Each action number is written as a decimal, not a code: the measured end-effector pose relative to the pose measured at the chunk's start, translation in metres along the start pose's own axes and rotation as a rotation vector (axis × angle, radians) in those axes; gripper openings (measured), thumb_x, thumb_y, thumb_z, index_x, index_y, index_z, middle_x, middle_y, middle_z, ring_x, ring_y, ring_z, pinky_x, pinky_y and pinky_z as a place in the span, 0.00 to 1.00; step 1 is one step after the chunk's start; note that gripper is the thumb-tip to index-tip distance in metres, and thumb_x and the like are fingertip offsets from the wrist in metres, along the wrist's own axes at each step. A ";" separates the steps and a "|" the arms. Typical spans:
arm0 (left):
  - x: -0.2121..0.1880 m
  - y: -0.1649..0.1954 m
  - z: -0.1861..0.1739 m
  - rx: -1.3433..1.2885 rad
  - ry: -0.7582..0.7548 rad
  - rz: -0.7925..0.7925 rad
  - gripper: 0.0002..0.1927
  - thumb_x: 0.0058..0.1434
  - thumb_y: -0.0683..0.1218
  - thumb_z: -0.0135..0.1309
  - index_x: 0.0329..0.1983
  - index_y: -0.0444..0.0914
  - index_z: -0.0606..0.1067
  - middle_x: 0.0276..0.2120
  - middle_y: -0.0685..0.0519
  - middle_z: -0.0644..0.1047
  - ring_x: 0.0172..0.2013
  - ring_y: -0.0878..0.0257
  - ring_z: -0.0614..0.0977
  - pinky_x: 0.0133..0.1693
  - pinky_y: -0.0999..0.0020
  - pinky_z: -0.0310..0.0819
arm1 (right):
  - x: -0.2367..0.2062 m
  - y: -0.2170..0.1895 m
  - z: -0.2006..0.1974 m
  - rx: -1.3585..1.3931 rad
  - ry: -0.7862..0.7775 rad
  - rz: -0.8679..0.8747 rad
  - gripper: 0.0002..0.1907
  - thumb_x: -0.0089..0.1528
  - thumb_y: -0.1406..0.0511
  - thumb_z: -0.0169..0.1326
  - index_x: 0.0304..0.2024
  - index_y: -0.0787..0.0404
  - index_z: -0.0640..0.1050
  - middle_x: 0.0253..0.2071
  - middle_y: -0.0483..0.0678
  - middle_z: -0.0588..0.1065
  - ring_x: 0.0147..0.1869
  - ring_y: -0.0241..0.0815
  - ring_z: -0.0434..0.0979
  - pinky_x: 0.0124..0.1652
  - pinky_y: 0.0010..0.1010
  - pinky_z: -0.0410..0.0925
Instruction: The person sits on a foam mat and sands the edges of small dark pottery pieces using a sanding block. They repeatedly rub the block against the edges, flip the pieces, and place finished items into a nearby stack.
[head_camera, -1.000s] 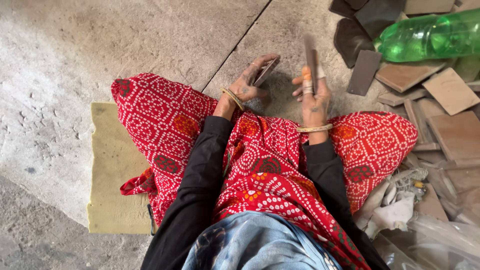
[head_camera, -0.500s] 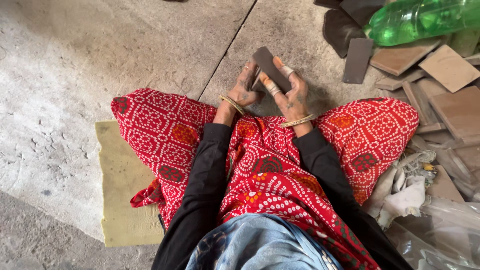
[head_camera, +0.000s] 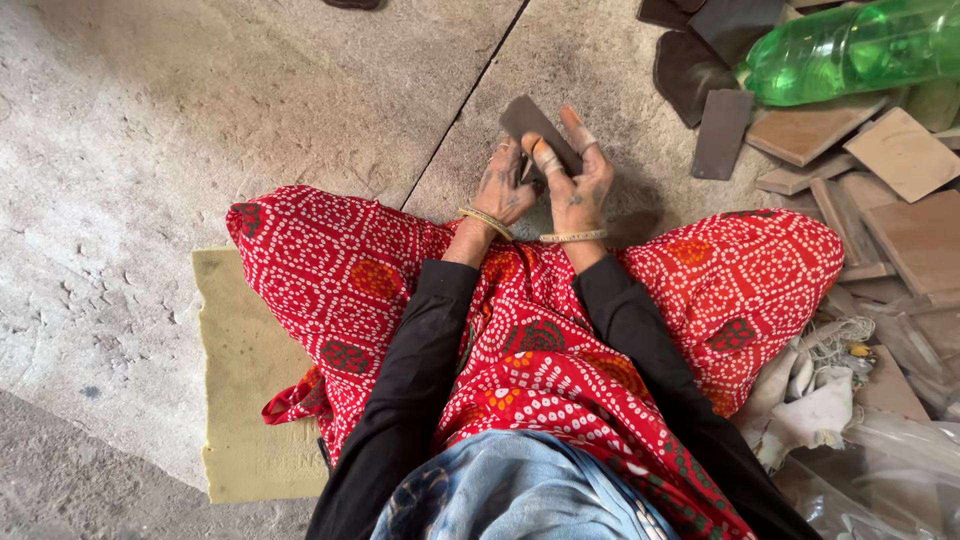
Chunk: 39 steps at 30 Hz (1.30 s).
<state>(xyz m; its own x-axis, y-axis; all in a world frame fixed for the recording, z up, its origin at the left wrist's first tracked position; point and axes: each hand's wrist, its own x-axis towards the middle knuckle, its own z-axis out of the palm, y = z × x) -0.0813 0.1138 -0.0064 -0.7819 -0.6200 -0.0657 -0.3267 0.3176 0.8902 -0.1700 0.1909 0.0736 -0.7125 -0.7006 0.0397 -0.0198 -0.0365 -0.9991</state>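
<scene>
Both my hands grip one dark slab (head_camera: 540, 128) over the concrete floor (head_camera: 300, 90) beyond my knees: left hand (head_camera: 508, 185) pinching its near end, right hand (head_camera: 580, 178) clasping the side. Thin, stiff, probably brittle; edges seem safest.

The person wears long black sleeves (head_camera: 420, 370); a red cloth (head_camera: 560, 350) with white dotted patterning and orange and dark green motifs covers the lap and knees; blue denim (head_camera: 510, 490) shows near the chest; each wrist carries 1 thin golden bangle (head_camera: 487, 221); dark smudges mark both hands.
</scene>
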 end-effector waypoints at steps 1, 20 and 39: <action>-0.001 0.004 0.003 0.070 -0.013 -0.061 0.27 0.61 0.41 0.54 0.65 0.39 0.70 0.53 0.41 0.75 0.51 0.49 0.75 0.53 0.58 0.77 | 0.006 0.003 0.001 -0.052 0.038 -0.031 0.26 0.64 0.68 0.62 0.63 0.66 0.73 0.60 0.53 0.76 0.58 0.40 0.81 0.57 0.29 0.75; -0.005 -0.007 0.001 -0.181 0.193 0.181 0.43 0.45 0.38 0.57 0.69 0.30 0.62 0.59 0.30 0.68 0.59 0.35 0.71 0.61 0.47 0.69 | 0.031 0.036 0.007 -0.083 0.004 -0.116 0.22 0.67 0.61 0.61 0.60 0.68 0.78 0.55 0.51 0.81 0.56 0.36 0.81 0.54 0.28 0.74; 0.001 -0.015 0.000 -0.303 0.174 0.157 0.38 0.48 0.38 0.62 0.64 0.32 0.65 0.56 0.39 0.72 0.57 0.43 0.75 0.58 0.54 0.73 | 0.033 0.025 0.020 -0.019 -0.010 -0.075 0.18 0.67 0.62 0.60 0.55 0.68 0.80 0.52 0.50 0.81 0.55 0.36 0.80 0.55 0.27 0.72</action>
<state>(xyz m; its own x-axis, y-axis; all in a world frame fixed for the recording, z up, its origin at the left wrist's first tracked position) -0.0768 0.1084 -0.0194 -0.6999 -0.7011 0.1366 -0.0173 0.2079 0.9780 -0.1803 0.1530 0.0503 -0.7014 -0.7035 0.1146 -0.0861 -0.0759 -0.9934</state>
